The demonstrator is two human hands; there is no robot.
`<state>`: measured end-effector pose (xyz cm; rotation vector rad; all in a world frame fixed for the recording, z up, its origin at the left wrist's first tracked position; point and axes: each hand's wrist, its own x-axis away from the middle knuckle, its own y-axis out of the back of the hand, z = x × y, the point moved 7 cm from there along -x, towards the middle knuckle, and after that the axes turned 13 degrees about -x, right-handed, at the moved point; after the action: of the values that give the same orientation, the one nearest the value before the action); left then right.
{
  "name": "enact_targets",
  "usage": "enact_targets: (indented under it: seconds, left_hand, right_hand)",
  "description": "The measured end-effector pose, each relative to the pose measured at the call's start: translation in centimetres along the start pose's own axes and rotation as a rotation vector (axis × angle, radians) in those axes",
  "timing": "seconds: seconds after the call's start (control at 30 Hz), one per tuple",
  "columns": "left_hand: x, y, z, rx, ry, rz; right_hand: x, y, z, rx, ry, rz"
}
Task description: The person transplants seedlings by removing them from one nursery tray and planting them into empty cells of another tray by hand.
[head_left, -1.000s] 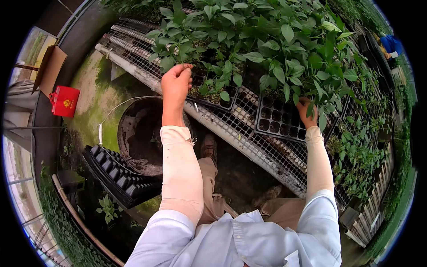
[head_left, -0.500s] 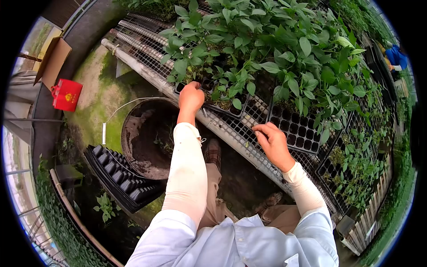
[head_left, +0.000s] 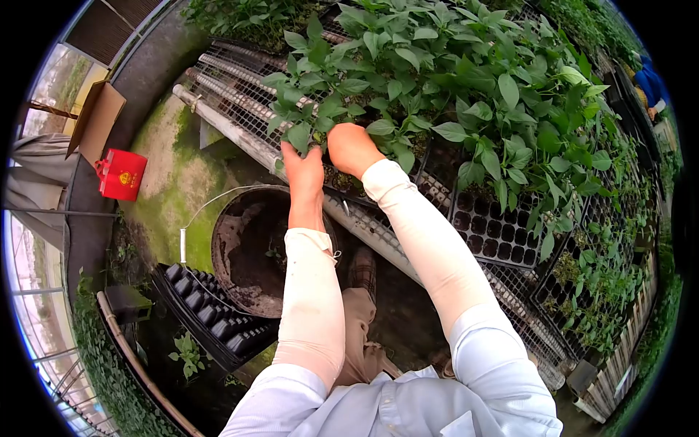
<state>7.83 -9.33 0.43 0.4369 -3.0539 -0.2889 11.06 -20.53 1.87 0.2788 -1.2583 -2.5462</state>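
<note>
My left hand is at the near edge of the mesh bench, its thumb and a finger raised beside the leaves of a seedling. What lies between those fingers is too small to tell. Just to its right, my right hand reaches in with the fingertips hidden behind its back and the foliage. Both hands are close together over the near corner of a seedling tray. Further right, a black cell tray shows several dark cells, with leafy seedlings crowding behind it.
A large bucket with a wire handle stands on the ground below the bench pipe. Stacked black trays lie beside it. A red box is at the left. Another person's blue sleeve shows at the far right.
My right hand has moved from the cell tray leftward and up to the seedlings beside my left hand. My left hand has dipped to the bench edge, and its fingers now point up at the leaves.
</note>
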Motion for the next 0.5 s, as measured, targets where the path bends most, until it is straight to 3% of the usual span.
enact_targets:
  seconds: [0.07, 0.13, 0.2, 0.27, 0.33, 0.4, 0.47, 0.5]
  left_hand:
    - [0.4, 0.0, -0.5, 0.040, 0.092, 0.008]
    - [0.6, 0.1, -0.6, 0.048, 0.093, 0.007]
    - [0.4, 0.1, -0.6, 0.058, 0.094, 0.008]
    - [0.6, 0.3, -0.8, 0.066, 0.166, 0.022]
    - [1.0, 0.8, -1.5, 0.082, 0.163, 0.015]
    - [1.0, 1.0, -1.4, -0.025, 0.261, 0.089]
    - [1.0, 1.3, -1.2, -0.010, 0.278, 0.089]
    - [0.9, 1.1, -1.3, -0.029, 0.256, 0.132]
  right_hand:
    - [-1.1, -1.3, -0.5, -0.091, 0.033, -0.169]
    - [-1.5, -2.2, -0.8, -0.140, 0.045, -0.202]
    - [-1.5, -2.6, -1.9, -0.131, -0.132, -0.262]
    - [-1.3, -2.3, -2.3, -0.100, -0.151, -0.260]
    - [-0.9, -1.1, -3.3, -0.285, -0.178, -0.381]
    - [-0.6, 1.3, -3.3, -0.385, -0.084, -0.433]
    - [-0.6, 3.1, -2.8, -0.496, -0.040, -0.360]
    - [-0.4, 3.5, -2.9, -0.660, -0.160, -0.215]
